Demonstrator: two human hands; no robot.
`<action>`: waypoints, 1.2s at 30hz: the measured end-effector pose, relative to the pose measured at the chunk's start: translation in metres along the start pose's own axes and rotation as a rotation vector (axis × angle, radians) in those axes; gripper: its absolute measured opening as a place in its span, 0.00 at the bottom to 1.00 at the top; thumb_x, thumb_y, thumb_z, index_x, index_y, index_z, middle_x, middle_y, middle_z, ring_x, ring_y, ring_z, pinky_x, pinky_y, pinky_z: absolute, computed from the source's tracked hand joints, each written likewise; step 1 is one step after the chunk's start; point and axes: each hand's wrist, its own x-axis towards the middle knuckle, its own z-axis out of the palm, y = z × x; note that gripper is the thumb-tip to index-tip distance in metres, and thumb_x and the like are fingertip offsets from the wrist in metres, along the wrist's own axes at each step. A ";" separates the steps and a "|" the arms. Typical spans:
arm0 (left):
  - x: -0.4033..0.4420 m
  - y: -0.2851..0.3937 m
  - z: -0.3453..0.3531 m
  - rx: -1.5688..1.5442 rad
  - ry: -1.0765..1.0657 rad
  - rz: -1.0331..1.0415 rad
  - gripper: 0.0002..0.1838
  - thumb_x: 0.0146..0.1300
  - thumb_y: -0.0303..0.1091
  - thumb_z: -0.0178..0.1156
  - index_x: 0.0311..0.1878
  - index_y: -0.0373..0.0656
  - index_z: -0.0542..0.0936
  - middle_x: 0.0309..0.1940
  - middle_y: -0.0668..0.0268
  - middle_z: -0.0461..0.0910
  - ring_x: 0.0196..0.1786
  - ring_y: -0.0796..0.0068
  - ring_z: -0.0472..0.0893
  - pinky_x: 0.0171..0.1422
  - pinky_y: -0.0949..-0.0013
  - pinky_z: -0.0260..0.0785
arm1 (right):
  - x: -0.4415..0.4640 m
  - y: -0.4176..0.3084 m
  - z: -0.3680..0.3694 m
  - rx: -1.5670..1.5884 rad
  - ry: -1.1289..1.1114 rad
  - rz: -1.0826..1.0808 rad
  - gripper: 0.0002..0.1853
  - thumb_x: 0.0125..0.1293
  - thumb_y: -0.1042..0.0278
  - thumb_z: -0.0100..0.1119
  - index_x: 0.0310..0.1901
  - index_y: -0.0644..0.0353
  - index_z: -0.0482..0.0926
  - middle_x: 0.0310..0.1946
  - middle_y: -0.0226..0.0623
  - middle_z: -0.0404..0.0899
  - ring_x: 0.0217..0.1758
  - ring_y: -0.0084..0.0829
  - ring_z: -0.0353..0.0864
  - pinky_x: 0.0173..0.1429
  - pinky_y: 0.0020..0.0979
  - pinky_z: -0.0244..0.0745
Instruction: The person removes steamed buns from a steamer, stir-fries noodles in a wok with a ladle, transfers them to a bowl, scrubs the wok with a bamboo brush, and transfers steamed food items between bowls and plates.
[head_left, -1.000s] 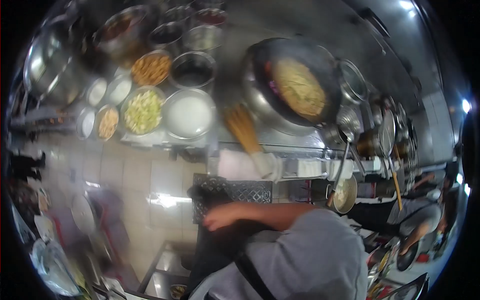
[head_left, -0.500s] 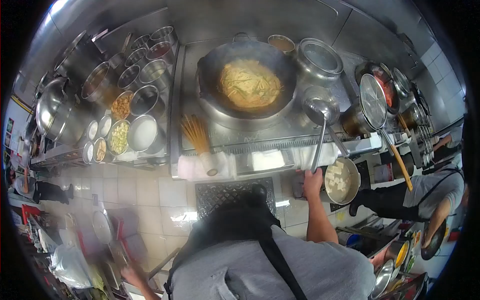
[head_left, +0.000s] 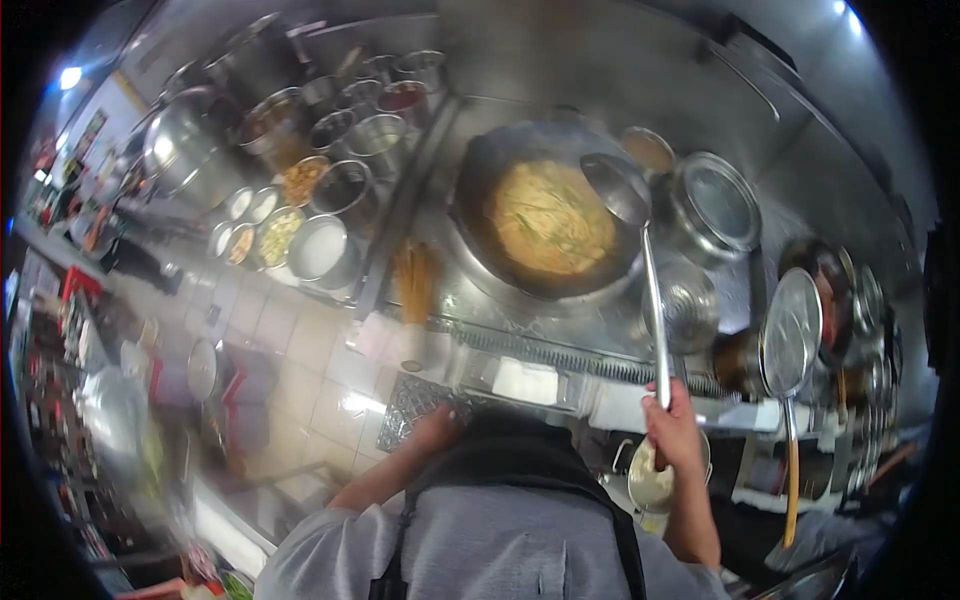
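Note:
My right hand is closed around the long handle of a steel ladle. The ladle's bowl hangs over the right side of a dark wok on the stove. In the wok lies a yellow, egg-like mass of food with green strips, and faint steam hangs above. My left hand is beside the dark apron, below the stove's front edge; motion blurs its fingers. A bamboo wok brush stands near the front edge, the closest tool to my left hand.
Left of the stove stand metal pots and containers, including diced green pieces and a white substance. A lidded pot sits right of the wok. A wooden-handled strainer rests further right. Folded white cloths line the front edge.
My right hand has lifted the ladle from the stovetop on the right to over the wok's right side. My left hand has come in from the lower left towards the apron. The view has turned.

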 end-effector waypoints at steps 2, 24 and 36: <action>-0.011 -0.006 -0.008 0.096 0.085 0.201 0.18 0.72 0.45 0.60 0.56 0.42 0.81 0.49 0.41 0.85 0.53 0.38 0.85 0.55 0.43 0.79 | 0.013 -0.007 0.034 0.233 -0.133 -0.053 0.16 0.74 0.71 0.62 0.61 0.58 0.74 0.22 0.27 0.72 0.15 0.19 0.68 0.19 0.27 0.65; -0.060 -0.325 -0.080 -0.380 0.292 -0.645 0.41 0.57 0.57 0.73 0.60 0.27 0.78 0.53 0.36 0.85 0.60 0.40 0.84 0.63 0.48 0.77 | 0.301 -0.390 0.434 0.263 -0.303 -0.457 0.11 0.77 0.58 0.61 0.45 0.58 0.75 0.28 0.26 0.75 0.23 0.19 0.72 0.23 0.28 0.70; -0.089 -0.484 -0.133 -1.620 0.264 -0.752 0.13 0.83 0.44 0.50 0.53 0.47 0.78 0.40 0.63 0.81 0.38 0.69 0.80 0.45 0.60 0.80 | 0.449 -0.495 0.616 0.000 -0.060 -0.314 0.15 0.74 0.57 0.62 0.35 0.61 0.82 0.23 0.31 0.80 0.19 0.26 0.78 0.23 0.29 0.73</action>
